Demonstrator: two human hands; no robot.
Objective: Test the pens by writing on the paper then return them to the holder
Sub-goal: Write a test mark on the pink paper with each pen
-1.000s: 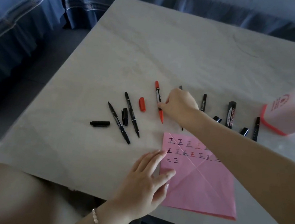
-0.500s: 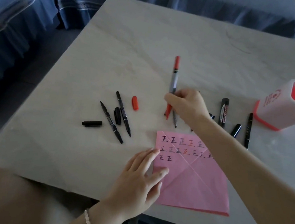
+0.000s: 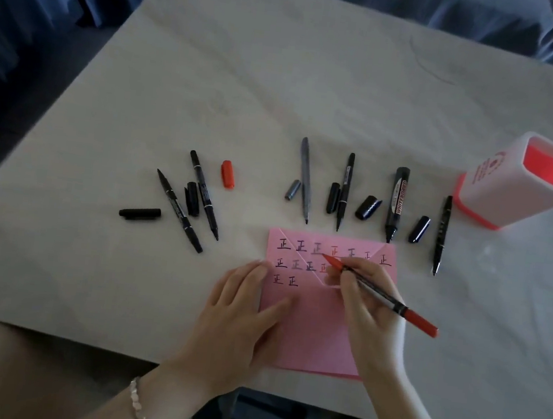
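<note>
My right hand (image 3: pixel 368 309) grips a red pen (image 3: pixel 395 304) in a writing hold, its red tip over the written rows on the pink paper (image 3: pixel 316 334). My left hand (image 3: pixel 242 315) lies flat, fingers straight, pressing the paper's left edge. The paper carries rows of small black and red characters. The pink and white pen holder (image 3: pixel 521 180) stands at the right with nothing visible inside. The red pen's cap (image 3: pixel 228 174) lies left of centre on the table.
Several uncapped pens and loose caps lie in a row above the paper: two black pens (image 3: pixel 197 197) at the left, a grey pen (image 3: pixel 305 178), a thick whiteboard marker (image 3: pixel 396 202), a thin black pen (image 3: pixel 442 235). Blue cloth surrounds the grey table (image 3: pixel 284 72).
My right hand picked the red pen off the table, turned it and brought it down to the paper. The left hand stayed on the paper's edge.
</note>
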